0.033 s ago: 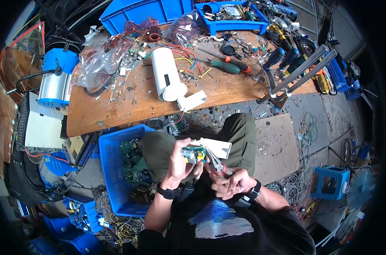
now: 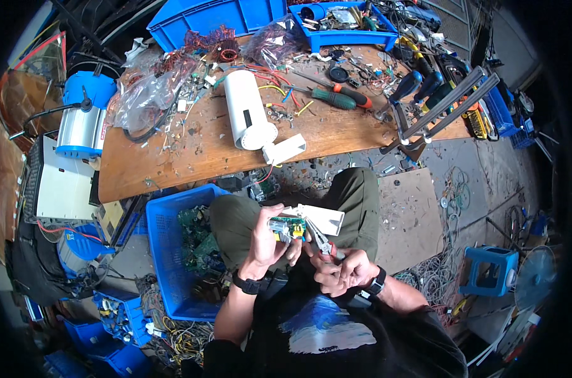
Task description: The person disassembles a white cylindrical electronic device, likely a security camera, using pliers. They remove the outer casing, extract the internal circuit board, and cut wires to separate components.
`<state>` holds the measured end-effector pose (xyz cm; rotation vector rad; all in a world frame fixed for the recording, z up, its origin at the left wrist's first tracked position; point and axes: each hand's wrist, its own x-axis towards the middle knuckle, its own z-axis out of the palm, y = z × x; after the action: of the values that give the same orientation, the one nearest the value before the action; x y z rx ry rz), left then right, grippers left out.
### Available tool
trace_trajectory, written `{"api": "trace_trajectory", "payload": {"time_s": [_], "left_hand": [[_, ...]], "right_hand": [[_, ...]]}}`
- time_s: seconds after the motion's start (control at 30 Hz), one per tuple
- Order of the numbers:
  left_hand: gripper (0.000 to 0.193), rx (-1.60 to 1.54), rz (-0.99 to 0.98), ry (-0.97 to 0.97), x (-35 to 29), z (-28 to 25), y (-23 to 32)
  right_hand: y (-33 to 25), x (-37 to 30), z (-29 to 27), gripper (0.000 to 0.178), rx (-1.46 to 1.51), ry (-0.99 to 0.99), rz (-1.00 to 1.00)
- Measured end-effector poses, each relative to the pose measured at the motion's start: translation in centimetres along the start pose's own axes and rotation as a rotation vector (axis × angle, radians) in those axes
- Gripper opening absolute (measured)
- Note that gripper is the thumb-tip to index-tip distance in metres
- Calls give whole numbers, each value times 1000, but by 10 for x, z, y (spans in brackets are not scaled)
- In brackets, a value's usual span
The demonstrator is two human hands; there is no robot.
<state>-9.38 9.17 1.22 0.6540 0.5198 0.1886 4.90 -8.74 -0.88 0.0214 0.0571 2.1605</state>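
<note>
My left hand [image 2: 267, 242] holds a small green circuit board [image 2: 286, 228] with yellow parts, up over my lap. My right hand [image 2: 344, 271] grips a pair of small pliers [image 2: 322, 242] with red handles, and the tips meet the board's right edge. A white plastic casing [image 2: 324, 218] lies on my knees just behind the board. Both wrists carry black watches. I sit in olive trousers in front of a wooden workbench [image 2: 191, 160].
A blue crate [image 2: 166, 264] of circuit boards stands at my left. The bench carries a white cylindrical housing [image 2: 248, 116], screwdrivers [image 2: 337, 96], a plastic bag of wires [image 2: 147, 94] and blue bins [image 2: 217, 16]. A blue stool [image 2: 487, 271] and loose wires lie right.
</note>
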Motion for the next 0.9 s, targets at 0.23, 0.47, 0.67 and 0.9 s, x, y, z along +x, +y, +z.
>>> {"api": "trace_trajectory", "payload": {"time_s": [0.23,0.47,0.67,0.9], "left_hand": [[57,-345,-136,-287,16,-19,-9],[70,-162,-85,-172,15,-14,7],[70,55,92,-5,12,-19,3],[59,293,281,103,10,-23,-4]], "right_hand": [[12,11,-26,81,296,-347,65],[0,3,-27,67,187,-143,26],[-12,8,18,25,-670,492,-227],[-23,3,6,19,-1375,478,-392]]}}
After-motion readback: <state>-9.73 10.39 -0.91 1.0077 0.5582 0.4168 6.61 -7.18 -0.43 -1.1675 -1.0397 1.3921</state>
